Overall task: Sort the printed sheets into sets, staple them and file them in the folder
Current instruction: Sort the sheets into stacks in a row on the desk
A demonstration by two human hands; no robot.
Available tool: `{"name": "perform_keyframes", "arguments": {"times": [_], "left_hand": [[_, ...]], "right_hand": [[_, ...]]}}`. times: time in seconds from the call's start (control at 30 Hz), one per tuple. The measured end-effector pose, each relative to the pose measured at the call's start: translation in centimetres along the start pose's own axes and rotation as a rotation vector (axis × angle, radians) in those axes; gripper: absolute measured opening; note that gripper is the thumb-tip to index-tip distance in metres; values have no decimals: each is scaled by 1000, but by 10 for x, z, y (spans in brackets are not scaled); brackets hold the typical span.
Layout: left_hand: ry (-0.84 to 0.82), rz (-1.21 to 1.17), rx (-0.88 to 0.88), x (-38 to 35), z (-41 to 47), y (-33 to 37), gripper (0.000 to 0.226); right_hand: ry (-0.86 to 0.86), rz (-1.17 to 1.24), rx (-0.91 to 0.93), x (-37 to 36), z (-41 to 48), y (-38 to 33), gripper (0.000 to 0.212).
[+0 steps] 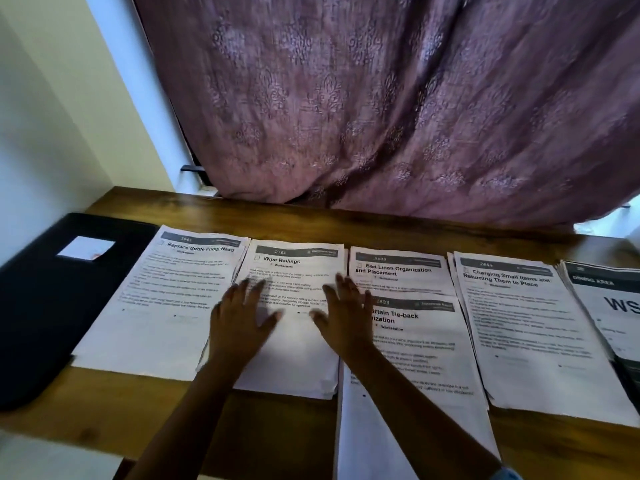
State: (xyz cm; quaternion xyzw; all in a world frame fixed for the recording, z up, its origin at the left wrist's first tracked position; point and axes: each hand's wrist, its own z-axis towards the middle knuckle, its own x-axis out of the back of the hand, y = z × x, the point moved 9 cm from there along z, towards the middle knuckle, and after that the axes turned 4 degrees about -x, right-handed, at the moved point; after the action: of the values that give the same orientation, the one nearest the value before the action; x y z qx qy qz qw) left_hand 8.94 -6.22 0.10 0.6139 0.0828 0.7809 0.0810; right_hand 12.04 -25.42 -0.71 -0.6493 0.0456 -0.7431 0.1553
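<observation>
Several stacks of printed sheets lie in a row on the wooden table (277,427). From the left they are headed "Replace Bottle Pump Head" (166,306), "Wipe Railings" (294,358), "Bed Linen Organization" (398,271) and "Charging Small Items" (526,327). A "Curtain Tie-back" stack (415,368) overlaps the bed linen one and hangs over the front edge. My left hand (239,320) and my right hand (343,313) lie flat with spread fingers on the "Wipe Railings" stack. The black folder (41,299) lies shut at the far left. No stapler is in view.
A purple patterned curtain (398,109) hangs down to the table's back edge. A further stack with a dark header (609,306) sits at the far right, cut off by the frame. A pale wall (52,116) stands at the left.
</observation>
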Motion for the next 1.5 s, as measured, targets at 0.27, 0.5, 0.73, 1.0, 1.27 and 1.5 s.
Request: {"name": "perform_keyframes", "arguments": {"times": [0.27, 0.5, 0.73, 1.0, 1.27, 1.5], "left_hand": [[-261, 50, 34, -40, -11, 0, 115], [-60, -131, -128, -10, -13, 79, 74], [-186, -128, -436, -52, -54, 212, 62], [-193, -140, -405, -79, -68, 215, 53], [-194, -132, -404, -79, -69, 217, 56], [-205, -170, -400, -80, -69, 217, 63]], "right_hand": [[-138, -17, 65, -20, -9, -11, 78], [25, 52, 15, 31, -35, 41, 54], [54, 16, -259, 59, -90, 167, 49], [-76, -13, -245, 41, -101, 183, 61], [-87, 155, -268, 59, -98, 179, 66], [62, 558, -662, 92, -125, 207, 70]]}}
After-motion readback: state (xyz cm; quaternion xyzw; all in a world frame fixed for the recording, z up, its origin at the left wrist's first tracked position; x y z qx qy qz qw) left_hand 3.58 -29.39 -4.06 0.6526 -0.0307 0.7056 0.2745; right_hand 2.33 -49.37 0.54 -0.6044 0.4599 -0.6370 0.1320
